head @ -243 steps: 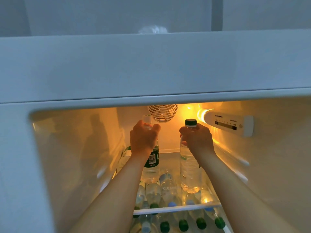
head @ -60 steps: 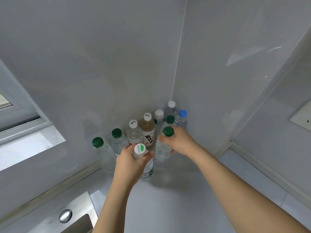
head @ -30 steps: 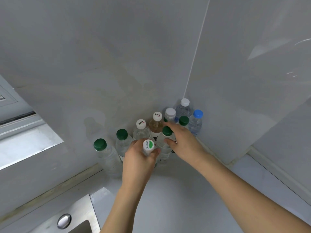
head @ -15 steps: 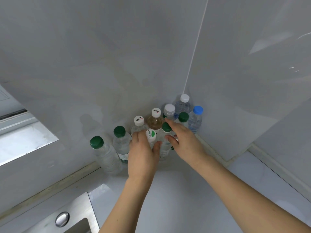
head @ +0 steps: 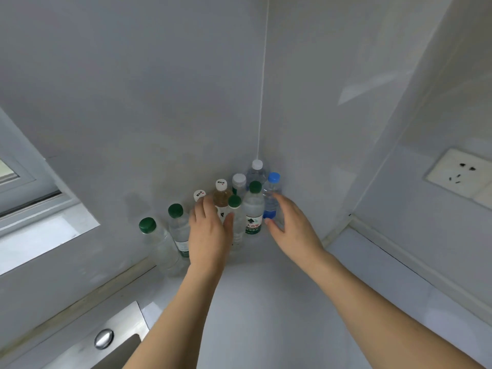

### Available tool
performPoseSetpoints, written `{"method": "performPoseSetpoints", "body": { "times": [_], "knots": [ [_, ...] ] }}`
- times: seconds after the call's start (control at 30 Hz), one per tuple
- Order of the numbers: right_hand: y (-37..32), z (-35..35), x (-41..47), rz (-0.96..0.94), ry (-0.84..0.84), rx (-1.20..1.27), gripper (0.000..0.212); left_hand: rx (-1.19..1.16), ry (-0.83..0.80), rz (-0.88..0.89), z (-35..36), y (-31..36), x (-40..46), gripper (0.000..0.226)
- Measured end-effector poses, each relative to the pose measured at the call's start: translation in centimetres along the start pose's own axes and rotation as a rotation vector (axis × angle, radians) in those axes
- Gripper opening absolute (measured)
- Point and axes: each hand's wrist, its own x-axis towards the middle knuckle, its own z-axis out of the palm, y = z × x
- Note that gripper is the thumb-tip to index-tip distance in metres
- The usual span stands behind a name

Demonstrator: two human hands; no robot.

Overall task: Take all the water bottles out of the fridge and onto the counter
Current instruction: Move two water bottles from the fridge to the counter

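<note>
Crowding bottles (head: 253, 209) between both hands; socket (head: 462, 173) nearby.

Only partly legible text: green-capped bottle (head: 253, 209), between the left hand (head: 207, 235) and right hand (head: 292, 230), has a white label with red Chinese characters, first two look like "天山". Marks on the two white caps (head: 199, 195) above the left hand's fingertips are too small to read.
</note>
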Motion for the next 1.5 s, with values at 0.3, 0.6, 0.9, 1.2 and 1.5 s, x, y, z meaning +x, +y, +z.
{"method": "performPoseSetpoints", "body": {
  "times": [0.3,0.6,0.9,1.2,1.5],
  "knots": [
    [3.0,-10.2,-6.8,0.167,0.093,-0.106,0.060,0.099,-0.077,0.447,0.3,9.0,-1.3,0.047],
    [7.2,-20.5,-16.2,0.355,0.288,-0.231,0.058,0.003,-0.269,0.706,4.7,22.0,-7.2,0.047],
    [9.1,-30.5,-30.0,0.550,0.489,-0.315,0.056,-0.075,-0.426,0.947,5.5,34.5,-17.6,0.054],
    [7.4,-38.9,-47.9,0.721,0.685,-0.380,0.058,-0.141,-0.523,1.193,2.3,46.4,-32.6,0.054],
    [4.4,-44.1,-65.7,0.884,0.863,-0.455,0.056,-0.214,-0.594,1.423,-0.8,54.1,-50.0,0.055]
  ]
}}
